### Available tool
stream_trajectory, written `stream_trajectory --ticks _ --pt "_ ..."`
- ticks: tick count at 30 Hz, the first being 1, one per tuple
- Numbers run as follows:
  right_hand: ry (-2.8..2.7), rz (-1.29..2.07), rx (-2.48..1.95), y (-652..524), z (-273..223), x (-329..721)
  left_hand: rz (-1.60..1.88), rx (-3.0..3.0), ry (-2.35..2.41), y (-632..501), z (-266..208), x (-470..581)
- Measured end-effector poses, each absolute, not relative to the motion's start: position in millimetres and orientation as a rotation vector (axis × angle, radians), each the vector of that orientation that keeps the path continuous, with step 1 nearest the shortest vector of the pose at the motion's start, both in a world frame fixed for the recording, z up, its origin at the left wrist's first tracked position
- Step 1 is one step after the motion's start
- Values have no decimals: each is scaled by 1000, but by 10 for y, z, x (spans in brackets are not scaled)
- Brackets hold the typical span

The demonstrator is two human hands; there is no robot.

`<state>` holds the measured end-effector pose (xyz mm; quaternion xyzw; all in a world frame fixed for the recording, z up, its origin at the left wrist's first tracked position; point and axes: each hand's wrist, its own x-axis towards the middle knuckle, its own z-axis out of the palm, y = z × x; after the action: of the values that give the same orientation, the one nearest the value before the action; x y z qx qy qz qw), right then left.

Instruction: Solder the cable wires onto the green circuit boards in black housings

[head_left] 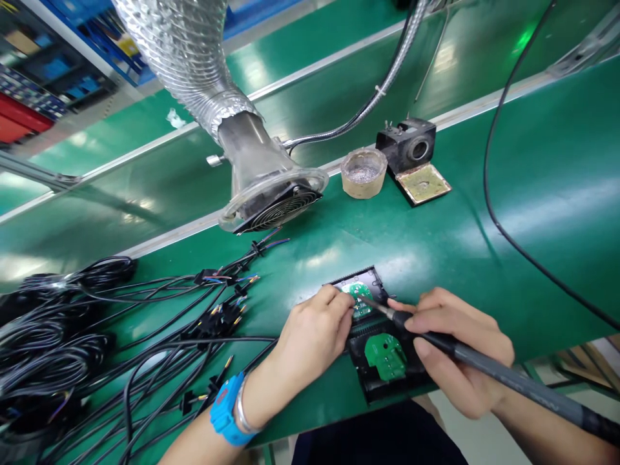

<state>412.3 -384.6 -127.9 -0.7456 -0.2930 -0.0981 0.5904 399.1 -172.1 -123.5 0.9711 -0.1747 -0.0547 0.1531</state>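
Note:
In the head view my right hand [460, 349] grips a soldering iron [489, 368], its tip pointing left onto a small green circuit board [359, 298]. That board sits inside a black plastic housing [375, 279]. My left hand [314, 329], with a blue band on its wrist, is closed in a pinch at the board's left side. Whatever its fingertips hold is hidden. A black cable [261, 339] runs from the left toward this hand and passes behind it. Nearer to me lies a second black housing [371, 387] with another green board [386, 356], partly beneath my right hand.
Bundles of black cables [53, 349] with bared coloured ends cover the left of the green bench [436, 239]. An extraction nozzle [281, 206] on a silver duct hangs above. Behind stand a round pot [364, 173] and an iron stand [409, 145] with a sponge. A black cord [504, 226] loops at right.

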Motion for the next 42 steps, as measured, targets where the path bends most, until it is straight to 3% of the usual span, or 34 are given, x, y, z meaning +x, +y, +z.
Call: stream_trajectory --ticks 22,32,42 --pt "-706 -429 -2269 -3670 -1512 3970 -368 2785 -299 -1784 -1035 3950" --pt "-699 -428 -2352 -3617 -1490 3995 -149 2933 -638 -1693 -1052 3934" --pt "-748 -411 -2340 -3608 -1489 3996 -250 2872 -938 -1480 -1083 4091"
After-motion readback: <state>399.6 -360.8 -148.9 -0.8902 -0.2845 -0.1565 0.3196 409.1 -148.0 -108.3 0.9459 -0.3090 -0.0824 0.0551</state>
